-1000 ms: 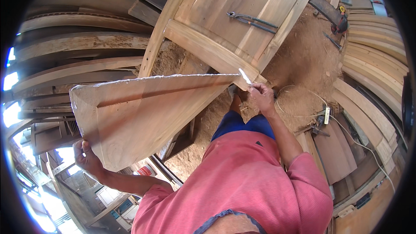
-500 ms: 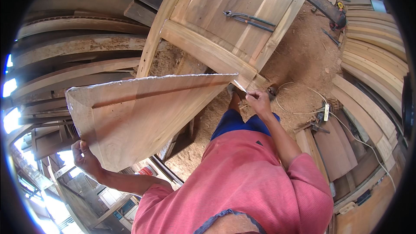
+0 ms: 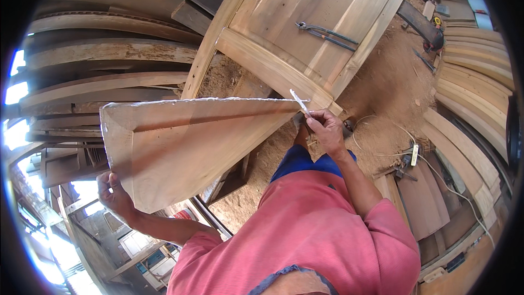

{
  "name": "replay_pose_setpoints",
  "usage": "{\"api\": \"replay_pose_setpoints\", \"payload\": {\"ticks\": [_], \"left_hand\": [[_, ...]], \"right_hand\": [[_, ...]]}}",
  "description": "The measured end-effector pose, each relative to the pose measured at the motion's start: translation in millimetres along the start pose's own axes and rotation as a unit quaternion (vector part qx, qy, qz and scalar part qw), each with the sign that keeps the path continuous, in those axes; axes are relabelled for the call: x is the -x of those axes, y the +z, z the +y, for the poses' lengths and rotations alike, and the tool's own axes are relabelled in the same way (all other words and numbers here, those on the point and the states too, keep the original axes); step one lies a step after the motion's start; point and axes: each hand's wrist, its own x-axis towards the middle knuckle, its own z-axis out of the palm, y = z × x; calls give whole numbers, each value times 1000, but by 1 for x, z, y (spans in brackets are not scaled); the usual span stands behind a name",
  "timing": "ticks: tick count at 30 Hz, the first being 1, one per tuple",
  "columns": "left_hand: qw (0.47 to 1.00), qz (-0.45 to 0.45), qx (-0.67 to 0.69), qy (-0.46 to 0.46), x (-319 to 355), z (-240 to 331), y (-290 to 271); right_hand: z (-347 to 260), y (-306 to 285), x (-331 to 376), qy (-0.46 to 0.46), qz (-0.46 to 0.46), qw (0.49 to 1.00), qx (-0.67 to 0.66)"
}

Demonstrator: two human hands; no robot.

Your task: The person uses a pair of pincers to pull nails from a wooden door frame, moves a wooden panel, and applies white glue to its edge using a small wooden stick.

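A tapering wooden panel (image 3: 191,147) is held up at an angle in front of me, with a white paste-like coating along its top and left edges. My left hand (image 3: 115,195) pinches the panel's left edge near its lower corner. Between the thumb and fingers of my right hand (image 3: 327,131) is a thin stick (image 3: 297,100) smeared white, its tip crossing the panel's coated top edge near the right corner. Beyond the panel lies a framed wooden door (image 3: 273,60), and on it rests a pair of pincers (image 3: 327,35).
Boards (image 3: 109,54) are stacked along the left, and more planks (image 3: 475,65) line the right. Sawdust covers the ground (image 3: 382,87). A pale cord (image 3: 458,194) runs on the right beside a clamp-like tool (image 3: 404,165). A red-and-white container (image 3: 183,214) shows below the panel.
The view has shifted, so the door and pincers appear farther right. The white stick has tilted more upright, and its tip has moved from the panel's right corner to slightly left along the edge.
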Motion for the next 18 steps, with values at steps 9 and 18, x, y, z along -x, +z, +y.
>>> {"api": "replay_pose_setpoints", "payload": {"ticks": [9,18], "left_hand": [[1000,2,25,-10,10,16,-4],[999,41,6,6,2,33,0]], "right_hand": [[-53,42,21,-40,-99,994,1],[-92,87,28,-139,-148,979,-15]]}}
